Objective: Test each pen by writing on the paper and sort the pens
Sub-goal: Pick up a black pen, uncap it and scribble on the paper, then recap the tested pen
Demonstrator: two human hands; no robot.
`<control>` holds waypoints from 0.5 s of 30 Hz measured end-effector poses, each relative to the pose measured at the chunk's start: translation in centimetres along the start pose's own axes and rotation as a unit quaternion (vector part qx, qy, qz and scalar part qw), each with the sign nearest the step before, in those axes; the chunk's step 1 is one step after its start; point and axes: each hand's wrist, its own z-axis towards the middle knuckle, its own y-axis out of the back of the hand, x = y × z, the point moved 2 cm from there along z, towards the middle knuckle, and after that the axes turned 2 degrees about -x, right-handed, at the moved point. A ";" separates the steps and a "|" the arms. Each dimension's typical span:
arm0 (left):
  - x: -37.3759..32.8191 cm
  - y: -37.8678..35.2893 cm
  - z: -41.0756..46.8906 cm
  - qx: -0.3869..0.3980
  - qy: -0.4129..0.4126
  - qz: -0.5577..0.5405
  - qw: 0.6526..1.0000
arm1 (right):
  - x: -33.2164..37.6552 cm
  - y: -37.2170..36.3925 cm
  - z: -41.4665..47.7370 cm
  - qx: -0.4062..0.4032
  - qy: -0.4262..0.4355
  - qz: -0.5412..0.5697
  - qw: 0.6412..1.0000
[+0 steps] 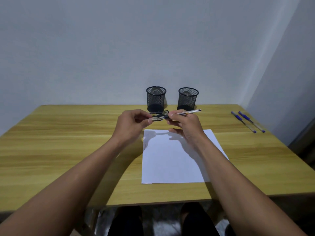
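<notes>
Pen bundle (pixel 158 116) | left grip (pixel 131 123) clamped round it, likely as untested stock | right grip (pixel 184 123) pinches one pen (pixel 190 112), seemingly to test on paper (pixel 170 159)

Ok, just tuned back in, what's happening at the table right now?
A person at a wooden table holds a small bunch of pens in the left hand above the far edge of the paper. The right hand pinches a single clear-barrelled pen beside that bunch. The paper has a faint scribble near its left edge. Two black mesh cups stand behind, no pens visible in them, and two blue pens lie far right.
</notes>
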 end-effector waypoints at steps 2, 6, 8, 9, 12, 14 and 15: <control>-0.4 -0.3 0.0 0.006 0.000 -0.013 1.000 | 0.1 0.2 -0.1 0.009 -0.002 -0.004 1.000; -1.5 -1.2 -0.2 0.023 0.037 -0.105 0.994 | 0.2 0.3 -0.2 0.018 -0.009 0.025 0.999; -2.1 -1.5 -0.4 0.021 0.064 -0.164 0.984 | 0.3 0.3 -0.2 0.025 -0.015 0.046 0.999; -2.4 -1.7 -0.5 0.019 0.074 -0.186 0.980 | 0.3 0.3 -0.2 0.028 -0.018 0.055 0.998; -2.8 -2.1 -0.4 0.014 0.091 -0.219 0.971 | 0.3 0.2 -0.4 0.020 -0.016 0.080 0.996; -3.0 -2.3 -0.4 0.012 0.098 -0.224 0.970 | 0.4 0.2 -0.4 0.018 -0.011 0.081 0.997; -3.1 -2.4 -0.4 0.013 0.100 -0.227 0.969 | 0.5 0.2 -0.4 0.019 -0.009 0.078 0.997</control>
